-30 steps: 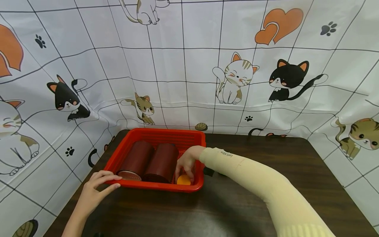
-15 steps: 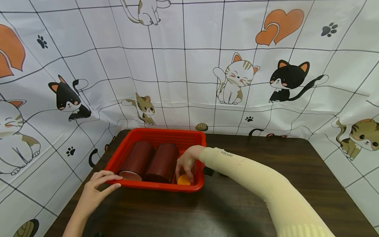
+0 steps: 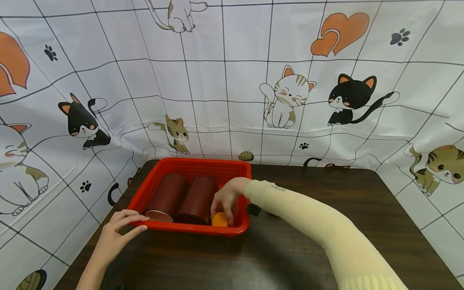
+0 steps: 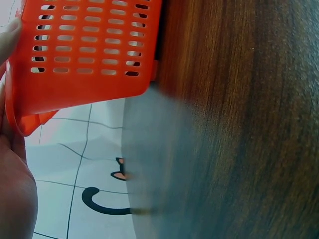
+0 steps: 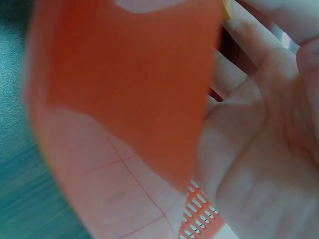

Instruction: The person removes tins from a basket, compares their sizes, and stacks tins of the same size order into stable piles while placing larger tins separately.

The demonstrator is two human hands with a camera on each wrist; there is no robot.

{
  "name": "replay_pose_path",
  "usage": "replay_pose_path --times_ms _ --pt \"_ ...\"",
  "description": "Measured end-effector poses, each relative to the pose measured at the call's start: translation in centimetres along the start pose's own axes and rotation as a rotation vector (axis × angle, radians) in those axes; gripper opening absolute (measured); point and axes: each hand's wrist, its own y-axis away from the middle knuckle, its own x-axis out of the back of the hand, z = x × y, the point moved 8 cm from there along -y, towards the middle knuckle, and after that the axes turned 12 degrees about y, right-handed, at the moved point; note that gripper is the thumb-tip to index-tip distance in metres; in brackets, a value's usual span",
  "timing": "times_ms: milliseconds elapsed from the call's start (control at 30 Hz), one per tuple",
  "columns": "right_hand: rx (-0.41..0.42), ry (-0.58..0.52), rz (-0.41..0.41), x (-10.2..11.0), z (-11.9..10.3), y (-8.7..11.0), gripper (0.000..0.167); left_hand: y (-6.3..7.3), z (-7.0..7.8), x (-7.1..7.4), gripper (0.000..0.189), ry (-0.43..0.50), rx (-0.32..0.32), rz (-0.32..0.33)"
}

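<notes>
Right hand (image 3: 225, 196) pinches a round orange object (image 3: 219, 219) in a red perforated plastic basket (image 3: 188, 227).
White cat-print sheeting (image 3: 243, 80) borders the dark wooden desk (image 3: 203, 262); two dark-red cylinders (image 3: 198, 198) lie beside the object; left hand (image 3: 115, 233) pinches the basket's rim.

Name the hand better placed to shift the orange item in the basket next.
Probably the right: the right hand grips the orange item inside the basket, while the left hand holds the basket at its near left corner.
</notes>
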Motion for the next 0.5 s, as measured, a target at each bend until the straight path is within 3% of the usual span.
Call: replay_pose_path --times_ms 500 --pt "0.047 0.024 0.088 1.3 -0.5 2.2 0.054 0.0 -0.6 0.0 0.034 -0.004 -0.017 0.011"
